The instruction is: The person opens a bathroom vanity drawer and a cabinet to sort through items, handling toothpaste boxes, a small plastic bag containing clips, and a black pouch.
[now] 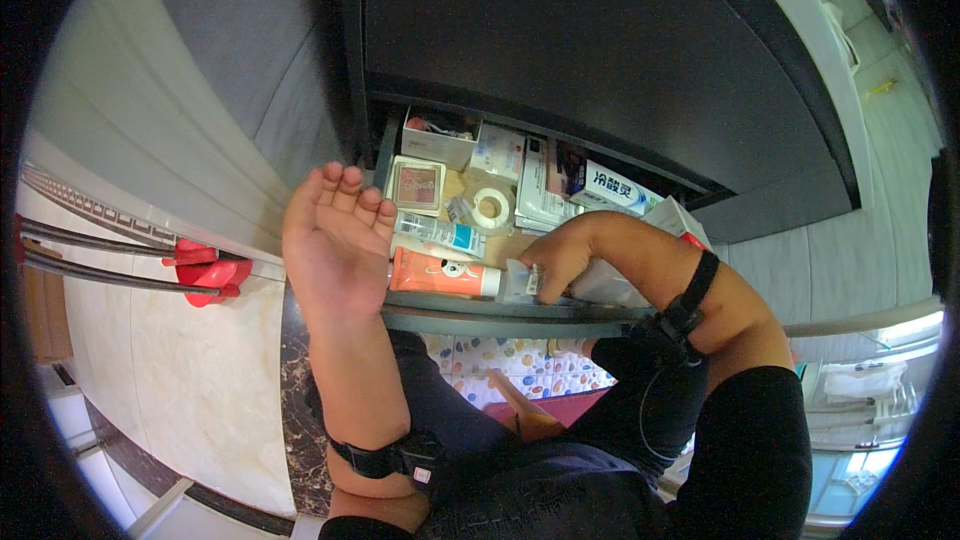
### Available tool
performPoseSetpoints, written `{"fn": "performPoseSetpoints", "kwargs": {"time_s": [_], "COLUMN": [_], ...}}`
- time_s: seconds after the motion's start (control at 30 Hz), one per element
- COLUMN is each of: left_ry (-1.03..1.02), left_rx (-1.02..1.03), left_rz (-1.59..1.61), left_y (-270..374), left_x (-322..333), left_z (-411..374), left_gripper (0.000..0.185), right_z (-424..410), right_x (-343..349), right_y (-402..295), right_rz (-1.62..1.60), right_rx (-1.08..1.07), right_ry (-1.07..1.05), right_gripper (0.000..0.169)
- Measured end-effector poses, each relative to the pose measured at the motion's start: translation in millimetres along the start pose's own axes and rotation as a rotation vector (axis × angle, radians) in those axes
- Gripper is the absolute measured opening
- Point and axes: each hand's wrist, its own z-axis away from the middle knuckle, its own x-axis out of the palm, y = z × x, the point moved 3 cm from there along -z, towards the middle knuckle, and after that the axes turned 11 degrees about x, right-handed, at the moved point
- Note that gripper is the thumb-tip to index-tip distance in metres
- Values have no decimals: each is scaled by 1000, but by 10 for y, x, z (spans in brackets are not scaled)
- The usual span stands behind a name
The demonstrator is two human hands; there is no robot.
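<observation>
An open dark drawer (517,322) full of small goods lies before me. My left hand (341,240) is palm up at its left edge, fingers loosely curled and nothing in it. My right hand (562,255) reaches down into the front right, its fingers at a clear plastic packet (523,283) with a barcode label; whether they grip it is not clear. Left of the packet lies an orange tube (439,274) with a white cap. Behind it are a white and blue tube (442,232), a roll of white tape (491,208) and a palette case (417,185).
At the drawer's back stand an open white box (439,144) and a toothpaste box (613,187); another white box (675,219) is at the right. The dark cabinet front (570,37) rises behind. A pale curtain (172,97) hangs left, near a red plastic object (210,274).
</observation>
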Motion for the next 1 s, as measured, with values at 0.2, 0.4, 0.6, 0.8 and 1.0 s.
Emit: {"fn": "performPoseSetpoints", "kwargs": {"time_s": [0.2,0.4,0.6,0.8,1.0], "left_ry": [1,-13,-76,-105,-119], "left_rx": [-1,-20,-35,-33,-44], "left_rz": [-3,23,39,37,40], "left_y": [4,-2,-8,18,6], "left_x": [5,-32,-62,-71,-64], "left_z": [4,2,-18,-22,-12], "left_gripper": [16,12,14,14,14], "right_z": [272,545,795,855,446], "right_x": [-97,-246,-308,-309,-88], "right_y": [133,195,308,227,265], "right_rz": [-99,-205,-279,-244,172], "right_rx": [-8,123,34,86,168], "right_ry": [64,231,538,496,433], "right_gripper": [36,40,49,47,33]}}
